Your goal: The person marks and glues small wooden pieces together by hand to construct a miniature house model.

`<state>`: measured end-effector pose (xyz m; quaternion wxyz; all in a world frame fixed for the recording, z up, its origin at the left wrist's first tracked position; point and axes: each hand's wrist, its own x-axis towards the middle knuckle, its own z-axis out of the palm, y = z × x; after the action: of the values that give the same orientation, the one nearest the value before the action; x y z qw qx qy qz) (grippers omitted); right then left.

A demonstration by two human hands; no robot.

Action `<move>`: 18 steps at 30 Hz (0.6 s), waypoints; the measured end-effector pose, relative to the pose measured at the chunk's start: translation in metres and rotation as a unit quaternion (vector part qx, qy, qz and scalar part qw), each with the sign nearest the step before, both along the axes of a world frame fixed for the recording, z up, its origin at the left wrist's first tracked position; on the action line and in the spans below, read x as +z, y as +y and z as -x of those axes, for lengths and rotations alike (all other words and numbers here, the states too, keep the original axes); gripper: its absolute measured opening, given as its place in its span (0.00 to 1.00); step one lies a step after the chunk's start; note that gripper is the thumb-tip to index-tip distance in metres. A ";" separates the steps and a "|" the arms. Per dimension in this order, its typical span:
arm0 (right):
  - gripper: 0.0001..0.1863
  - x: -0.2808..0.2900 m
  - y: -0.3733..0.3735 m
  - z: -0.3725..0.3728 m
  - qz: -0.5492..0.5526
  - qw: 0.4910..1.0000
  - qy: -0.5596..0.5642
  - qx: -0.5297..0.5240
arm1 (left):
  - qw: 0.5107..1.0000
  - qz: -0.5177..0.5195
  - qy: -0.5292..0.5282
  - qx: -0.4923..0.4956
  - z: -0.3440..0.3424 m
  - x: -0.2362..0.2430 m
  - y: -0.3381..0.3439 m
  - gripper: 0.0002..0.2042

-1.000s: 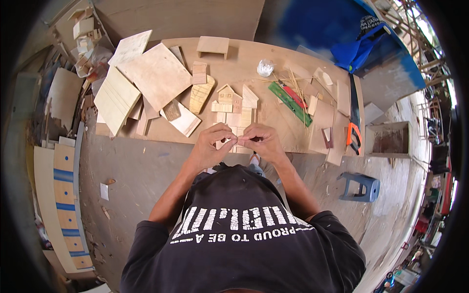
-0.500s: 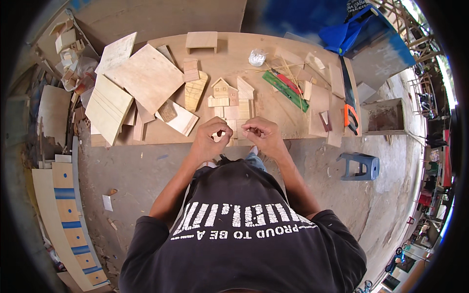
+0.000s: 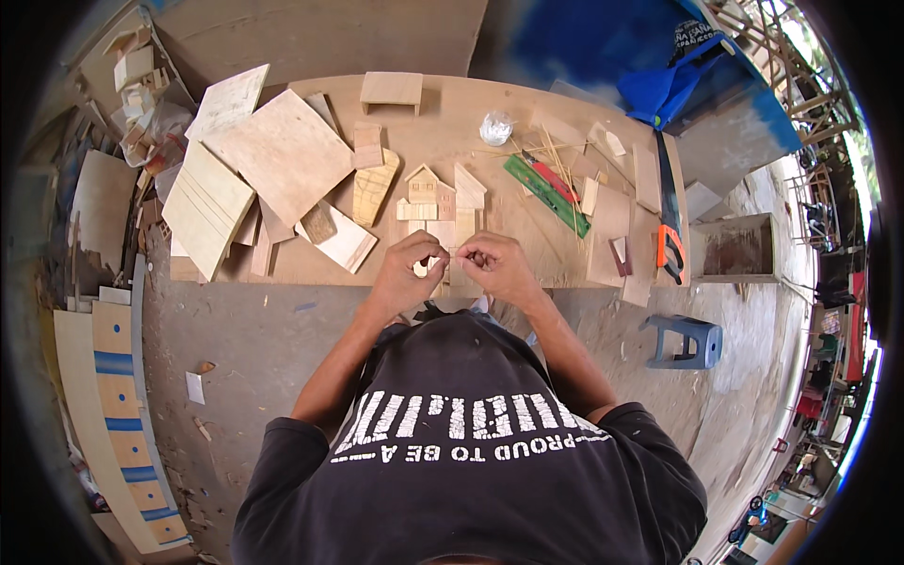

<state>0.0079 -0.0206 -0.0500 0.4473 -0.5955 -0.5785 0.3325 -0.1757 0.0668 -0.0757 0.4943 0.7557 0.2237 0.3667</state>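
Okay, so your hands were the thing that moved. A second earlier your fingertips were just about meeting, then you opened a gap between them, and by this moment your left hand (image 3: pixel 405 274) and right hand (image 3: pixel 500 269) had come close together again, low centre of the frame. I took that to mean the fiddly fingertip work wasn't finished.

Your left thumb and fingers were curled into a narrow ring, and your right ones were bunched in a tight pinch. Couldn't tell if either held something tiny; too small to make out from up there.

The little wooden house (image 3: pixel 423 186) lay on the table (image 3: pixel 541 262) in the middle of the frame, just above your hands. Its gable peak pointed to the top edge, and the whole layout had its long axis running up and down the frame, toward you. The roof piece (image 3: pixel 469 186) beside it on the right also had its point up, with the slope dropping off to the right. Your fingers hid part of the lower end, so I couldn't say exactly where it stopped. The layout itself looked unchanged.
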 end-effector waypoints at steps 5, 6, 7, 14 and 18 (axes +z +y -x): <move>0.04 -0.009 0.007 -0.001 0.028 0.999 0.027 0.000 | 1.000 -0.008 0.002 0.009 -0.003 -0.005 0.003 0.06; 0.04 -0.014 0.008 -0.001 0.022 0.999 0.027 -0.001 | 1.000 -0.013 0.002 0.012 -0.003 -0.007 0.004 0.06; 0.04 -0.018 0.010 -0.001 0.016 1.000 0.027 -0.002 | 1.000 -0.013 0.002 0.014 -0.004 -0.010 0.005 0.06; 0.04 -0.078 0.060 -0.033 -0.032 0.989 -0.135 -0.056 | 0.974 -0.118 0.143 0.129 -0.007 -0.050 0.027 0.08; 0.04 -0.113 0.082 -0.039 -0.029 0.980 -0.189 -0.047 | 0.941 -0.222 0.222 0.126 -0.015 -0.083 0.036 0.14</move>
<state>0.0465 0.0610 -0.1633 0.3622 -0.6606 -0.6338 0.1754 -0.1604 0.1030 -0.1585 0.2014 0.8743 0.3337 0.2893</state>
